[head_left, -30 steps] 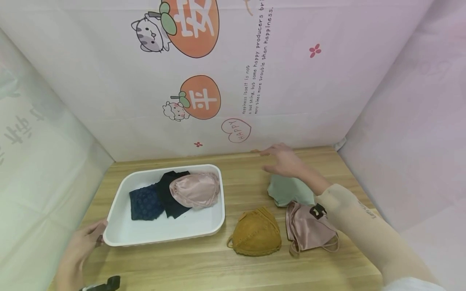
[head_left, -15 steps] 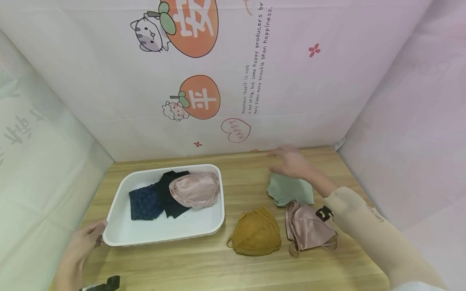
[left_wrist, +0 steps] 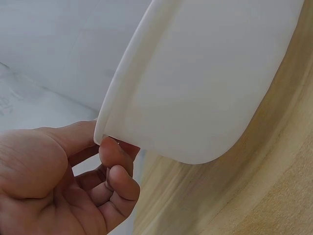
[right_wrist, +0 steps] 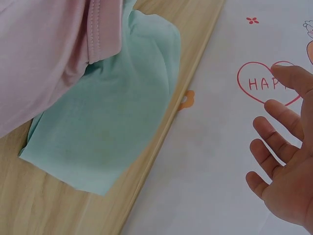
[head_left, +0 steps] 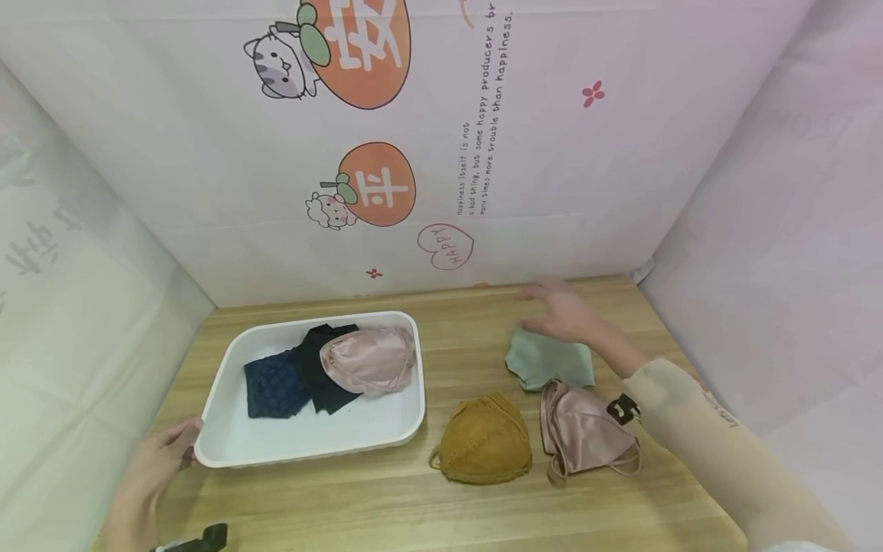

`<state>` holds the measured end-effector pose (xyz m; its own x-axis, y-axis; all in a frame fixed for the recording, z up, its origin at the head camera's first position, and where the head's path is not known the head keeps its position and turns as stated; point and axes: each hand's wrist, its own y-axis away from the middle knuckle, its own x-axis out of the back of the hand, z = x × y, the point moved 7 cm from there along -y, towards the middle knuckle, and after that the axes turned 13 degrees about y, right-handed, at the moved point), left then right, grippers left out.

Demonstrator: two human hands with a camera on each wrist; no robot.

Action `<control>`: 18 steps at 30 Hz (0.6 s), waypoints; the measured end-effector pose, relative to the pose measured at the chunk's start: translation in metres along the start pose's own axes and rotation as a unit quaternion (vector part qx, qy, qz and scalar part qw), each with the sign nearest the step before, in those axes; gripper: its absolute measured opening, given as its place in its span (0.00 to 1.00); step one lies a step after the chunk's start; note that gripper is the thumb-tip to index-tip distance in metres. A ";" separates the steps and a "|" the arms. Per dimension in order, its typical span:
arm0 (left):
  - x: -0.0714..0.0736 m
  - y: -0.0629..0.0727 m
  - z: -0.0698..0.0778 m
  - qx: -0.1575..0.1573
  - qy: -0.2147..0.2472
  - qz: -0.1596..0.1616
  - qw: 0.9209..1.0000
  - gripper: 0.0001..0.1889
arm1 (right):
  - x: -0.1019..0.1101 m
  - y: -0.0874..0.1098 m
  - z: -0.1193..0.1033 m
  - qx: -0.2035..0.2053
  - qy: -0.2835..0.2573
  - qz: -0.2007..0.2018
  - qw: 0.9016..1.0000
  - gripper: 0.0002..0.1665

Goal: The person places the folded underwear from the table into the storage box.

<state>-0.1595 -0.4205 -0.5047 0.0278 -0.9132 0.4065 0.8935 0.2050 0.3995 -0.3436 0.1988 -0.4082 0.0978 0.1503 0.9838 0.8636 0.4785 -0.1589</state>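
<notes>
A white plastic basin (head_left: 303, 452) stands on the left of the table. My left hand (head_left: 157, 458) pinches the rim at its near left corner; the left wrist view shows thumb and curled fingers on the lip (left_wrist: 105, 125). In the basin lie a folded navy cloth (head_left: 277, 385), a black cloth (head_left: 334, 368) and a pink satin bra (head_left: 372, 360). My right hand (head_left: 560, 313) hovers over the folded mint-green underwear (head_left: 552, 362), fingers spread and holding nothing. A pink satin bra (head_left: 586, 429) overlaps the mint garment's near edge, and a mustard bra (head_left: 486, 441) lies left of it.
The wooden table (head_left: 345, 506) is walled in by white printed cloth (head_left: 552, 153) at the back and by plain sheets on both sides. The mustard bra lies between the basin and the pink bra.
My right hand has drifted a little to the right and nearer over the mint garment, still holding nothing. The left hand and the basin stay in place.
</notes>
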 end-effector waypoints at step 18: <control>0.001 0.000 -0.001 -0.005 -0.006 0.004 1.000 0.41 | -0.006 0.018 0.017 -0.021 0.008 -0.006 1.000 0.31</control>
<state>-0.1596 -0.4214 -0.5052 0.0293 -0.9077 0.4186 0.8979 0.2079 0.3881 -0.3372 0.2206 -0.4185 0.0954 0.1302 0.9869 0.8850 0.4427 -0.1440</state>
